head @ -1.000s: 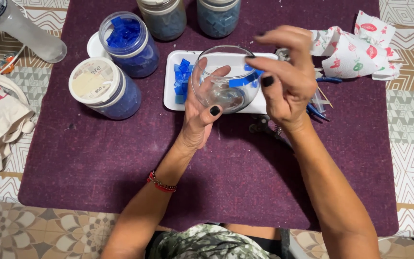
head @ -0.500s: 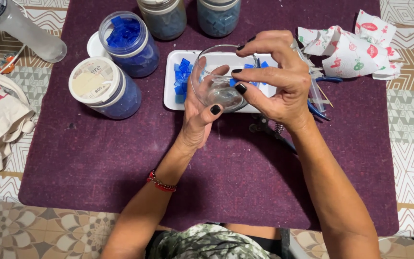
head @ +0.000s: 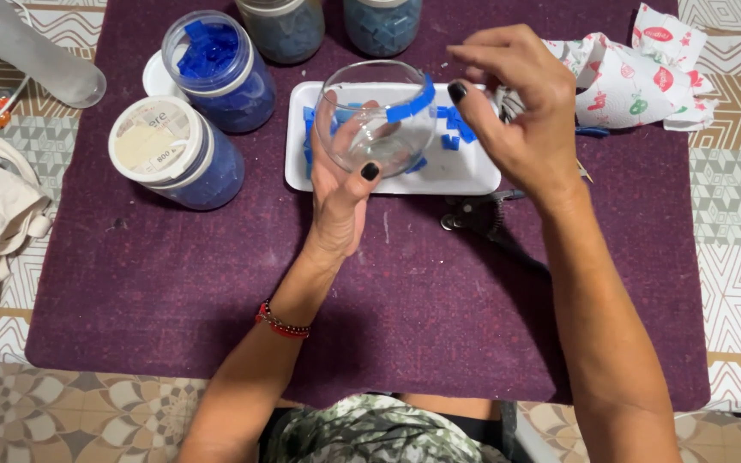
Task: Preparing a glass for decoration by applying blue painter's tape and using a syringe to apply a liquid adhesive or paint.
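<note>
Left hand [head: 340, 201] grips round glass bowl [head: 376, 118] above white tray [head: 465, 176], fingers wrapped around its underside; right hand [head: 521, 111] hovers just right of bowl, fingers loosely curled, holding nothing visible

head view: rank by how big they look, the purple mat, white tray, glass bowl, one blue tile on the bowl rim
1. purple mat
2. white tray
3. glass bowl, held up toward the camera in the left hand, so it may look bigger than it is
4. blue tile
</note>
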